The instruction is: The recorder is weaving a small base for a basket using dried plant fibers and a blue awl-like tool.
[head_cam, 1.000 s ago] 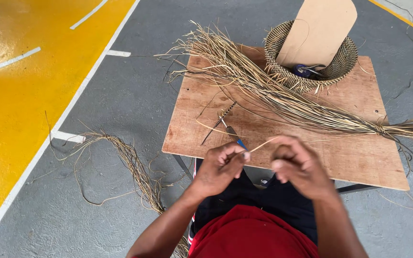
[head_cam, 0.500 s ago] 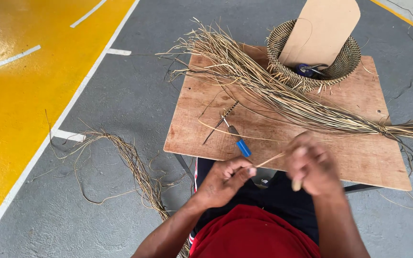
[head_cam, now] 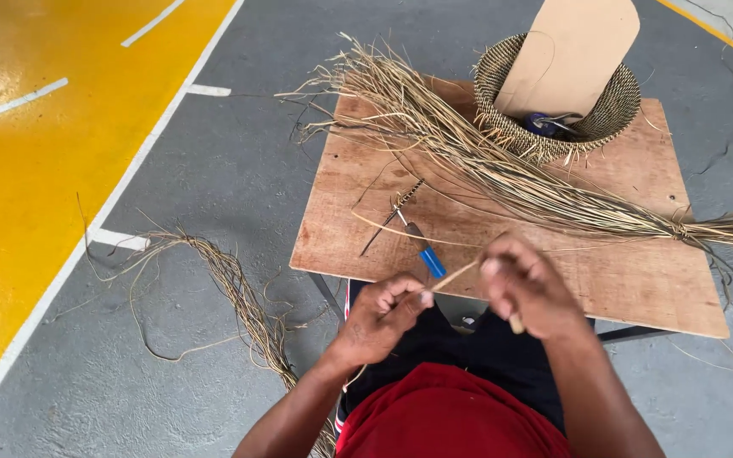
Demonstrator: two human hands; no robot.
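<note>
Both hands are held just off the near edge of the board (head_cam: 502, 246), above the lap. The left hand (head_cam: 381, 315) is curled into a loose fist, knuckles up, with thumb and forefinger pinched on one end of a thin pale strip (head_cam: 454, 276). The strip is stretched up and to the right into the right hand (head_cam: 529, 287), which is closed over its other end; a short pale stub is seen below that fist, though what it belongs to cannot be told. The hands are set near each other, joined only by the strip.

On the board, close to the near edge and just beyond the hands, a knife (head_cam: 425, 252) with a blue handle is laid, with a dark awl-like tool (head_cam: 390, 219) beside it. A long bundle (head_cam: 502, 174) of dry fibres is spread from the far left corner to the right edge. At the far right corner a woven basket (head_cam: 502, 102) is placed, with a tan card (head_cam: 570, 55) stood in it. Loose fibres (head_cam: 239, 297) are strewn on the grey floor (head_cam: 214, 153) left of the board.
</note>
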